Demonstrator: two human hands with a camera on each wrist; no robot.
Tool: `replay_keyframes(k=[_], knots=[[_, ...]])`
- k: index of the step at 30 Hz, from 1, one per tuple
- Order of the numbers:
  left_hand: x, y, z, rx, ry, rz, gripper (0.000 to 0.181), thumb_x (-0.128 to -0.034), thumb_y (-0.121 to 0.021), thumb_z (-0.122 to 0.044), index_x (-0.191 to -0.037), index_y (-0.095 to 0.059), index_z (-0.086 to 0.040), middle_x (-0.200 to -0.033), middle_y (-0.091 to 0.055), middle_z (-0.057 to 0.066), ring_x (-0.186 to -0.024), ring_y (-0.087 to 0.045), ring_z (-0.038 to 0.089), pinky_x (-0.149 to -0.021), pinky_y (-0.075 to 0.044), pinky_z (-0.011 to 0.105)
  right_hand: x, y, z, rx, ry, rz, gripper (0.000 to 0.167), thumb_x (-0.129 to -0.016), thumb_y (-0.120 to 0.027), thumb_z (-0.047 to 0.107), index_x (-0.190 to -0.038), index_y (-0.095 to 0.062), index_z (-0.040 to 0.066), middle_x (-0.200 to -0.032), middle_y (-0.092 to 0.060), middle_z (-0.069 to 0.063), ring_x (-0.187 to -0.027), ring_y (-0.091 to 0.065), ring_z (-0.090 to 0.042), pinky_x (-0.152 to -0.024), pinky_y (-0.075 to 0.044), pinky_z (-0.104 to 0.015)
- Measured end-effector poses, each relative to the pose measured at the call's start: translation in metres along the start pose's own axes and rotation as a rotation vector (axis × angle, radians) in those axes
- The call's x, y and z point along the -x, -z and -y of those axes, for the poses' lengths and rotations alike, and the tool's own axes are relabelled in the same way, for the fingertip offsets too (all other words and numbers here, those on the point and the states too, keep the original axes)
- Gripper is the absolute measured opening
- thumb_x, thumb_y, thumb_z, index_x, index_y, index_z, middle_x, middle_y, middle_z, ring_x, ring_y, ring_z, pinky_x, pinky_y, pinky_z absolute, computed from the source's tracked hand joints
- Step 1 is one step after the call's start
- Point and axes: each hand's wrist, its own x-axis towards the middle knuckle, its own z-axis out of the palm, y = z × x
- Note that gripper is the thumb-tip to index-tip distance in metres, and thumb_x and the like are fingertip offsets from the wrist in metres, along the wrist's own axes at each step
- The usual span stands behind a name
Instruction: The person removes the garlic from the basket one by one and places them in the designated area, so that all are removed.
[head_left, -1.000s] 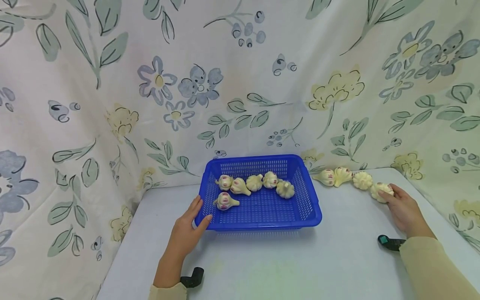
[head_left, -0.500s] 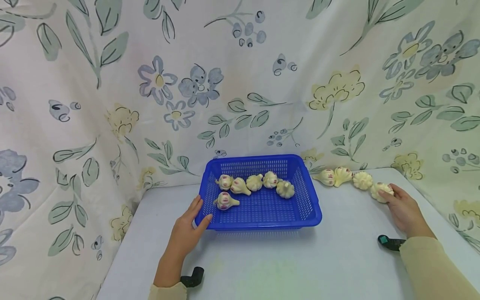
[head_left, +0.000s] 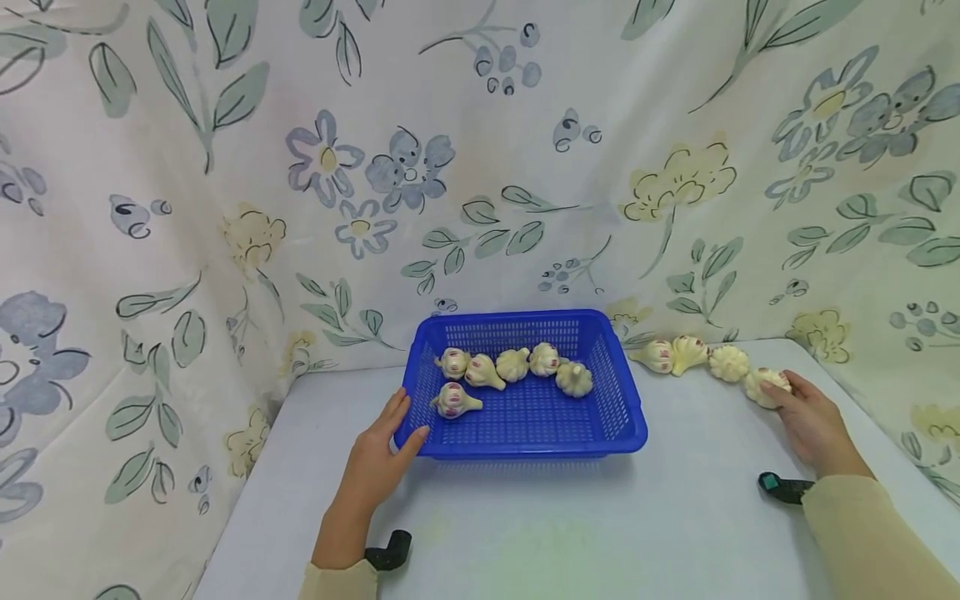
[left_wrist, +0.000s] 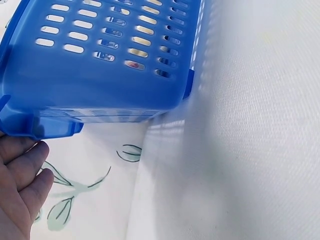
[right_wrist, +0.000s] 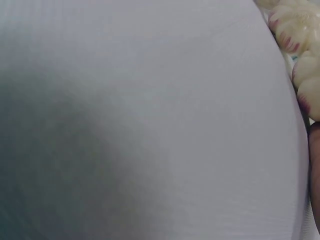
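In the head view a blue plastic basket (head_left: 525,451) stands on the white table, with several garlic bulbs (head_left: 513,365) inside, mostly along its back and left. My left hand (head_left: 371,462) rests against its left front corner, fingers extended along the side and thumb at the rim. In the left wrist view, loosely bent fingers (left_wrist: 32,170) lie below the basket rim (left_wrist: 55,129). At the right, my right hand (head_left: 813,425) holds a garlic bulb (head_left: 767,388) between thumb and fingers, low at the table. The right wrist view catches only a bit of that hand (right_wrist: 315,170).
Several more garlic bulbs lie in a row at the back right, among them a long-necked bulb (head_left: 687,356) and a round bulb (head_left: 728,363). A floral cloth (head_left: 480,167) hangs behind and beside the table (head_left: 525,533). Black wrist-worn devices (head_left: 390,550) sit at both wrists.
The head view has shifted slightly, so everything appears a little further right. Both hands, the basket and the garlic bulbs keep their places.
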Motion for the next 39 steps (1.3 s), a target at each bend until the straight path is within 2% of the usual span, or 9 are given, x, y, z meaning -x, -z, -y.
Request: replay_keyframes(k=[2, 6, 11, 15, 19, 22, 26, 33, 39], knots=[[0.0, 0.0, 0.0, -0.002, 0.009, 0.007, 0.073, -0.0957, -0.055, -0.055, -0.152, -0.039, -0.012, -0.162, -0.027, -0.002, -0.147, -0.031, 0.025, -0.113, -0.034, 0.049, 0.0, 0.001, 0.001, 0.026, -0.007, -0.012, 0.11, -0.084, -0.068, 0.056, -0.158, 0.004, 0.019, -0.162, 0.018, 0.005, -0.151, 0.011, -0.019, -0.12, -0.003, -0.043], [0.0, 0.001, -0.002, 0.006, 0.016, 0.022, 0.074, -0.0955, -0.053, -0.057, -0.152, -0.038, -0.012, -0.162, -0.026, -0.003, -0.148, -0.03, 0.024, -0.114, -0.033, 0.049, 0.006, 0.004, 0.01, 0.192, -0.006, -0.065, 0.109, -0.083, -0.063, 0.066, -0.159, 0.001, 0.018, -0.163, 0.014, -0.003, -0.151, 0.009, -0.028, -0.12, -0.009, -0.052], [0.0, 0.003, -0.004, 0.012, 0.025, 0.018, 0.071, -0.0962, -0.057, -0.051, -0.152, -0.039, -0.011, -0.162, -0.027, -0.003, -0.148, -0.03, 0.024, -0.114, -0.033, 0.049, 0.02, -0.009, 0.039, 0.293, 0.07, -0.127, 0.102, -0.084, -0.061, 0.067, -0.159, -0.005, 0.029, -0.164, 0.009, -0.005, -0.151, 0.007, -0.032, -0.118, -0.011, -0.061], [0.0, 0.004, -0.005, 0.007, 0.038, 0.02, 0.069, -0.0963, -0.059, -0.047, -0.152, -0.039, -0.012, -0.162, -0.026, -0.004, -0.148, -0.029, 0.025, -0.114, -0.033, 0.05, 0.032, -0.036, 0.066, 0.305, 0.188, -0.169, 0.088, -0.088, -0.061, 0.061, -0.158, -0.015, 0.035, -0.166, -0.004, 0.002, -0.153, -0.001, -0.029, -0.12, -0.015, -0.054], [0.0, 0.003, -0.005, 0.004, 0.041, 0.027, 0.072, -0.0957, -0.056, -0.053, -0.152, -0.038, -0.013, -0.162, -0.025, -0.004, -0.148, -0.029, 0.025, -0.114, -0.033, 0.05, 0.043, -0.068, 0.092, 0.332, 0.358, -0.174, 0.077, -0.09, -0.063, 0.053, -0.156, -0.027, 0.034, -0.163, -0.023, 0.007, -0.152, -0.018, -0.02, -0.121, -0.022, -0.036], [0.0, 0.003, -0.004, 0.001, 0.04, 0.026, 0.08, -0.0928, -0.048, -0.066, -0.152, -0.038, -0.013, -0.162, -0.026, -0.004, -0.148, -0.029, 0.025, -0.114, -0.033, 0.049, 0.054, -0.092, 0.113, 0.346, 0.488, -0.136, 0.071, -0.091, -0.065, 0.047, -0.153, -0.034, 0.031, -0.158, -0.036, 0.005, -0.147, -0.032, -0.014, -0.114, -0.03, -0.018], [0.0, 0.002, -0.004, 0.007, 0.032, 0.021, 0.089, -0.0886, -0.041, -0.076, -0.152, -0.039, -0.013, -0.162, -0.027, -0.003, -0.148, -0.03, 0.024, -0.114, -0.033, 0.049, 0.066, -0.125, 0.133, 0.321, 0.628, -0.044, 0.066, -0.092, -0.068, 0.038, -0.151, -0.041, 0.024, -0.151, -0.046, -0.001, -0.138, -0.045, -0.016, -0.099, -0.041, -0.007], [0.0, 0.003, -0.002, 0.011, 0.024, 0.014, 0.074, -0.0948, -0.055, -0.057, -0.151, -0.04, -0.012, -0.162, -0.028, -0.002, -0.148, -0.03, 0.025, -0.114, -0.033, 0.05, 0.073, -0.192, 0.145, 0.255, 0.741, 0.104, 0.061, -0.091, -0.07, 0.037, -0.145, -0.049, 0.017, -0.145, -0.052, -0.009, -0.129, -0.053, -0.023, -0.091, -0.048, -0.009], [0.0, -0.001, -0.001, 0.016, 0.019, 0.01, 0.069, -0.0958, -0.059, -0.049, -0.151, -0.04, -0.012, -0.162, -0.029, -0.001, -0.147, -0.031, 0.025, -0.114, -0.034, 0.05, 0.074, -0.239, 0.148, 0.094, 0.752, 0.233, 0.058, -0.091, -0.071, 0.027, -0.142, -0.051, 0.007, -0.141, -0.054, -0.014, -0.126, -0.056, -0.024, -0.091, -0.05, -0.014]])
